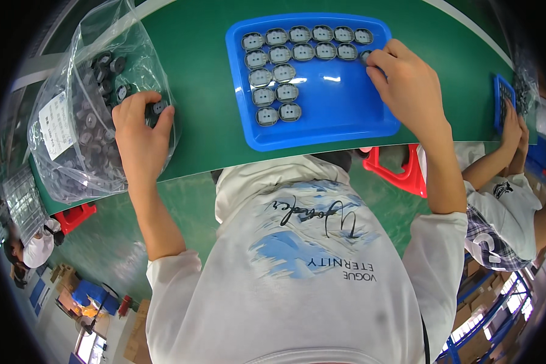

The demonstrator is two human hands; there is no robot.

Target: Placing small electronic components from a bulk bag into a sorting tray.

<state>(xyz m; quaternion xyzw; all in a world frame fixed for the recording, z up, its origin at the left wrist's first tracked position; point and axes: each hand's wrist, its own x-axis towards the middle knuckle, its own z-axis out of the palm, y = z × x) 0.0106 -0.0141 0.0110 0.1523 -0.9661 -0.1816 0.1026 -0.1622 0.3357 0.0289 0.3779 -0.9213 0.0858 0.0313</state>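
Observation:
A blue tray lies on the green table. Rows of small round grey plastic parts fill its far side and left columns, their pale inner faces turned up. My right hand reaches over the tray's right rim, its fingers closed on one such part at the right end of the second row. On the left, a clear plastic bag holds many loose dark grey parts. My left hand is at the bag's opening, thumb and forefinger pinching a round part.
A white label is stuck on the bag. To the right, another person's hands are beside a second blue tray. A red stool stands below the table edge. Boxes and shelving are farther off.

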